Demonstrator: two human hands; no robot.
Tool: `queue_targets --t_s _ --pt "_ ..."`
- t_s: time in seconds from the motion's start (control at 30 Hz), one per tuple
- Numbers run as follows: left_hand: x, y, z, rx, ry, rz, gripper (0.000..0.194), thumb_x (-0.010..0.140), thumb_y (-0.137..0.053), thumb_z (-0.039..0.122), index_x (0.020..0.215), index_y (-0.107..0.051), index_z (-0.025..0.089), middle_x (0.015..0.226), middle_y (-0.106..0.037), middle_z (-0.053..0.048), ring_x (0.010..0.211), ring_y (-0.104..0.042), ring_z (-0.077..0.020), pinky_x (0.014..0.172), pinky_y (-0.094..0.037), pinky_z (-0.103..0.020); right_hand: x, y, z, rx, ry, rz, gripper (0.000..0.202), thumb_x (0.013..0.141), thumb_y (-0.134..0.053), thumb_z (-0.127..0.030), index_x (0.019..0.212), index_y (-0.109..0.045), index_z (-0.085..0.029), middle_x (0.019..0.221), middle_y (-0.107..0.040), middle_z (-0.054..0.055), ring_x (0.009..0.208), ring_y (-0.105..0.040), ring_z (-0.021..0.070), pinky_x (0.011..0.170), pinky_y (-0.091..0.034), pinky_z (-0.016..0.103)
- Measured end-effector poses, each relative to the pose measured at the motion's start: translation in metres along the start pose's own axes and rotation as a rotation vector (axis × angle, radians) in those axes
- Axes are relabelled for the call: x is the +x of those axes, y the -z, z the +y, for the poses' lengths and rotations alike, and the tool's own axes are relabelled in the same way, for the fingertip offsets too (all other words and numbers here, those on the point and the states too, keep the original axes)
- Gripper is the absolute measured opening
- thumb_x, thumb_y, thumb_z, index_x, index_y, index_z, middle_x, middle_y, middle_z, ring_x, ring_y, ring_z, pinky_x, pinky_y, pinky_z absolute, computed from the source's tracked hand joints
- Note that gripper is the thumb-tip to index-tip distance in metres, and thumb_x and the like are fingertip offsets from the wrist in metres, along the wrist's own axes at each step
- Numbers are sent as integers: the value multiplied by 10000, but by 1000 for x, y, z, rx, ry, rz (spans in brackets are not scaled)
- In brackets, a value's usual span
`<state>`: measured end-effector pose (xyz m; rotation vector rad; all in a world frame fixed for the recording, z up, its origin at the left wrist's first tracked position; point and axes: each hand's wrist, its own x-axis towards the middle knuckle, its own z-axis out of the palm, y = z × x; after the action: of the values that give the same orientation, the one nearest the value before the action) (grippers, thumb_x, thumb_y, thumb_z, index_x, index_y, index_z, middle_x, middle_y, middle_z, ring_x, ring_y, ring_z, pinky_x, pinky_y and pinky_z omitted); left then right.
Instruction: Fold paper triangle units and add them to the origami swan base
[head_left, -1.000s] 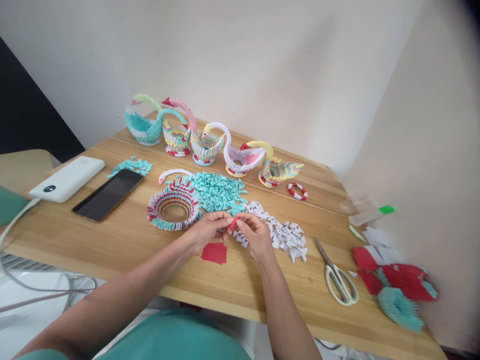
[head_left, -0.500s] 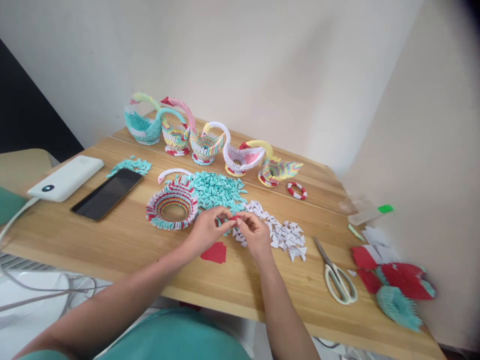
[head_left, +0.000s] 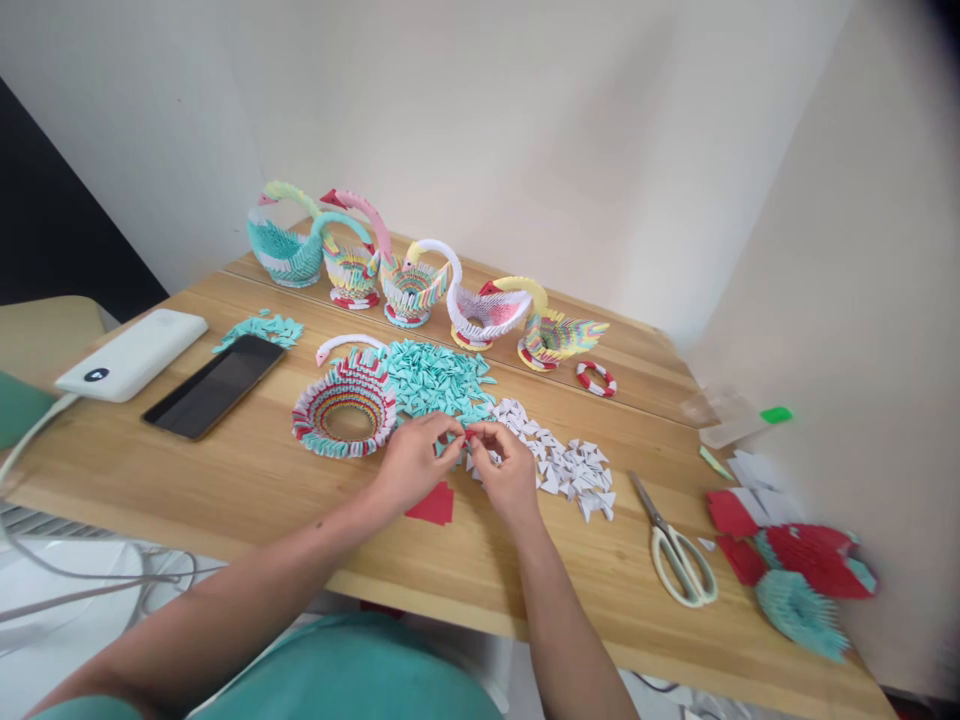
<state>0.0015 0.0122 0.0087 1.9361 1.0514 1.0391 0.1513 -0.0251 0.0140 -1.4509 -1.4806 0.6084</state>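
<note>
A small piece of red paper (head_left: 470, 437) is pinched between the fingertips of my left hand (head_left: 417, 458) and my right hand (head_left: 507, 474). Both hands are closed, and the fingers hide much of the piece. Red paper slips (head_left: 431, 503) lie on the table just below my left hand. Behind the hands spreads a heap of folded turquoise paper triangles (head_left: 439, 380), and white folded triangles (head_left: 574, 470) are scattered to the right. A round, striped bowl of folded paper (head_left: 345, 410) sits left of my left hand, with a white curved swan neck (head_left: 352, 342) behind it.
Several folded-paper swans (head_left: 412, 285) stand along the back, near a red and white ring (head_left: 596, 378). Scissors (head_left: 679, 560) lie right, before stacked paper and turquoise pieces (head_left: 799, 610). A phone (head_left: 214, 387) and a cabled white power bank (head_left: 133, 355) lie left.
My hands stay in nearly the same place, with small finger movements around the red paper. The view has shifted slightly; the things on the table have not moved.
</note>
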Motion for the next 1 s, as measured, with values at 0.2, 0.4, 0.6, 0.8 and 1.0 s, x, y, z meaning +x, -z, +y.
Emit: queue_targets --t_s 0.2,0.4,0.6,0.8,1.0 --pt "-5 -2 4 155 -78 -12 139 868 -517 146 859 -646 198 984 -671 -76 920 -617 -209 817 -444 -307 0 -2 4 34 -42 -34 152 811 -568 -210 932 -661 -217 905 -715 41 808 -658 188 781 -512 324" --pt "-7 -5 3 187 -105 -13 154 901 -489 167 920 -637 202 1011 -670 -81 956 -621 -214 841 -466 -318 0 -6 9 85 -65 25 113 817 -584 -240 882 -674 -218 854 -716 29 783 -650 185 765 -505 315" --pt "-5 -6 3 196 -96 3 323 852 -503 104 1134 -609 220 1156 -648 -84 1071 -598 -238 923 -461 -355 -2 -11 7 58 -40 62 113 829 -582 -246 907 -661 -230 871 -707 28 790 -643 184 781 -503 320" --pt "-1 -2 0 35 44 13 334 817 -536 107 1118 -627 221 1051 -694 -58 891 -637 -202 773 -478 -301 0 -7 8 321 -183 -25 239 838 -623 -377 1030 -674 -244 918 -727 33 834 -676 193 762 -533 316" --pt "3 -1 -1 -158 157 38 252 801 -589 162 1046 -640 189 947 -718 -51 810 -645 -180 704 -468 -266 2 -4 10 427 -250 -57 244 824 -649 -408 976 -724 -232 912 -745 36 826 -691 198 811 -545 343"
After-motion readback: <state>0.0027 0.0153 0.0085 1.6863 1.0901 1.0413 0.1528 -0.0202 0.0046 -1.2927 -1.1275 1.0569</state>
